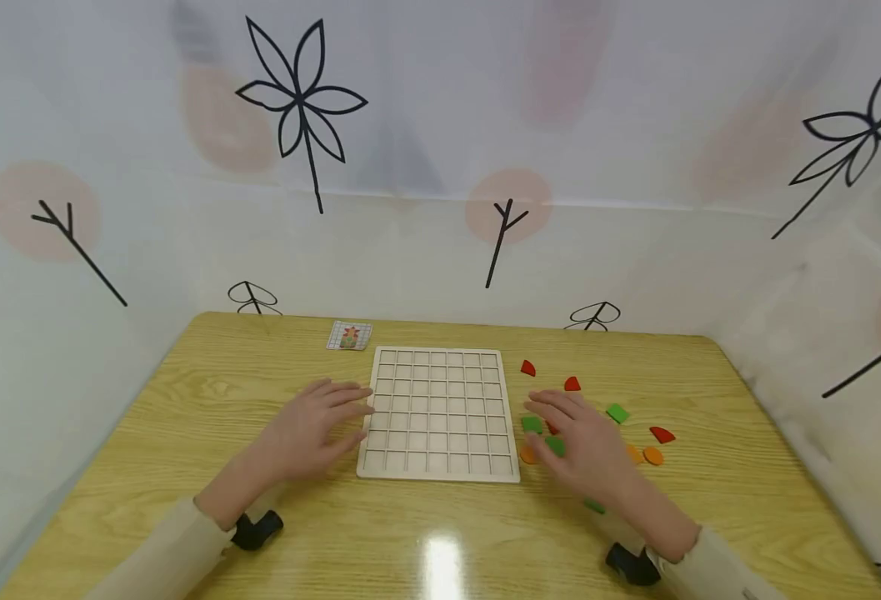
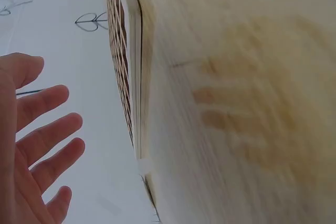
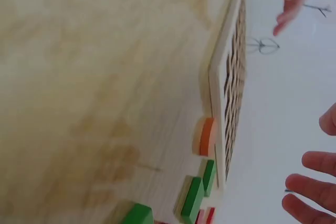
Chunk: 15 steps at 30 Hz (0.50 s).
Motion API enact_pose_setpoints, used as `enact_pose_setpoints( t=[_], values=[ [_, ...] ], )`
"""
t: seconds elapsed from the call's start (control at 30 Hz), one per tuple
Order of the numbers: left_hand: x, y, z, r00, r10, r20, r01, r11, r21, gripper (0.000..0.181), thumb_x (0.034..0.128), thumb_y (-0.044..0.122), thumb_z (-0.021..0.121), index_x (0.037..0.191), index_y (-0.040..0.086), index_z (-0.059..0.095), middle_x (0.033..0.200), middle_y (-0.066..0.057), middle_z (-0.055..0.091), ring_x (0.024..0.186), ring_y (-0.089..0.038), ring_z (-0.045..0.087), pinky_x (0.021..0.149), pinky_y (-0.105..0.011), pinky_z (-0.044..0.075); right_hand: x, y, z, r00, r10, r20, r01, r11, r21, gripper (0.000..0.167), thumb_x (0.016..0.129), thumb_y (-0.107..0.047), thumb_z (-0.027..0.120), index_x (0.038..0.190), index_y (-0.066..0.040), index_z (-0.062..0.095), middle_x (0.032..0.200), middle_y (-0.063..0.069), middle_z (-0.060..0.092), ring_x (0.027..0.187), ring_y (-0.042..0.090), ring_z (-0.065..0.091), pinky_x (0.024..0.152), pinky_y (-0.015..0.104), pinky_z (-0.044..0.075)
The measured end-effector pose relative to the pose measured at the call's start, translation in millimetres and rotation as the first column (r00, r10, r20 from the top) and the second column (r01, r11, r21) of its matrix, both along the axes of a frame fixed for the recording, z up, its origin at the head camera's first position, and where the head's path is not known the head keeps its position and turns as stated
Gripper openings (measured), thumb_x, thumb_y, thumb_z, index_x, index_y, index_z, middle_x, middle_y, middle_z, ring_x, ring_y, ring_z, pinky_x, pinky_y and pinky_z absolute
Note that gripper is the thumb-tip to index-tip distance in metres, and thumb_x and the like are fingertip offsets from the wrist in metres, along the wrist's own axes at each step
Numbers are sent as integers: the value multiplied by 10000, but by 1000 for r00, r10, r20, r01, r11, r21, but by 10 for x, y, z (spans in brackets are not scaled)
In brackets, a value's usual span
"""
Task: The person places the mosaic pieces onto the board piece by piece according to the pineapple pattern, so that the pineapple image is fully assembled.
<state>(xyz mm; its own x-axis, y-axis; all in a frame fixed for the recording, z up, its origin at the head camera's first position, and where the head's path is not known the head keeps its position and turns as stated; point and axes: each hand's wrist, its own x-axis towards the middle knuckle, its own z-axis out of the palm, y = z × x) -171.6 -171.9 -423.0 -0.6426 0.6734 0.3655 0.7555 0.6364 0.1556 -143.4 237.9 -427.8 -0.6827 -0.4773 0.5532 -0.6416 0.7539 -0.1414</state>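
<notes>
A pale wooden grid board (image 1: 440,415) with square cells lies flat in the middle of the table. My left hand (image 1: 312,429) hovers at its left edge, fingers spread and holding nothing. Over the loose pieces right of the board is my right hand (image 1: 586,442), its fingers extended with nothing in them. Around and beneath it lie green squares (image 1: 618,412), red quarter-round pieces (image 1: 662,435) and orange discs (image 1: 653,456). Some pieces are partly hidden by the hand. The right wrist view shows an orange piece (image 3: 207,136) and a green block (image 3: 192,199) beside the board.
A small card (image 1: 349,335) with a red, orange and green picture on a grid lies behind the board's left corner. The wooden table (image 1: 185,417) is bordered by white cloth (image 1: 410,258) with plant drawings. Dark wrist mounts (image 1: 257,530) sit under both wrists.
</notes>
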Motion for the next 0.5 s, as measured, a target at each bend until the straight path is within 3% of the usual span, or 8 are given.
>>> enact_pose_setpoints(
  t=[0.1, 0.27, 0.37, 0.5],
  values=[
    [-81, -3, -35, 1000, -7, 29, 5, 998, 70, 276, 918, 239, 720, 1153, 96, 737, 1299, -94, 650, 1212, -317, 581, 1065, -541, 391, -89, 78, -25, 998, -24, 54, 30, 994, -104, 284, 875, -135, 723, 1150, -64, 712, 1152, 90, 681, 1040, 284, 620, 705, 439, 561],
    [-216, -12, -110, 987, 4, 159, -32, 985, 172, 293, 926, 216, 719, 1183, 76, 718, 1321, -103, 634, 1226, -303, 566, 1044, -521, 417, -272, 261, -39, 977, -84, 196, 132, 960, -245, 212, 920, -64, 683, 1130, -48, 712, 1097, 129, 693, 1007, 335, 639, 776, 531, 536],
    [-300, -17, -164, 955, 7, 298, -76, 972, 222, 347, 949, 209, 698, 1268, 72, 675, 1397, -115, 577, 1287, -328, 511, 1065, -540, 387, -389, 381, -45, 955, -102, 277, 190, 932, -310, 201, 967, -83, 636, 1144, -13, 699, 1099, 158, 693, 1015, 361, 640, 828, 530, 521],
    [-397, -32, -232, 893, 3, 450, -133, 957, 259, 431, 974, 212, 669, 1377, 77, 596, 1492, -131, 478, 1375, -369, 404, 1113, -580, 299, -545, 510, -77, 913, -103, 394, 259, 894, -365, 239, 1013, -127, 584, 1186, 11, 675, 1133, 179, 681, 1037, 358, 641, 845, 238, 527]
  ],
)
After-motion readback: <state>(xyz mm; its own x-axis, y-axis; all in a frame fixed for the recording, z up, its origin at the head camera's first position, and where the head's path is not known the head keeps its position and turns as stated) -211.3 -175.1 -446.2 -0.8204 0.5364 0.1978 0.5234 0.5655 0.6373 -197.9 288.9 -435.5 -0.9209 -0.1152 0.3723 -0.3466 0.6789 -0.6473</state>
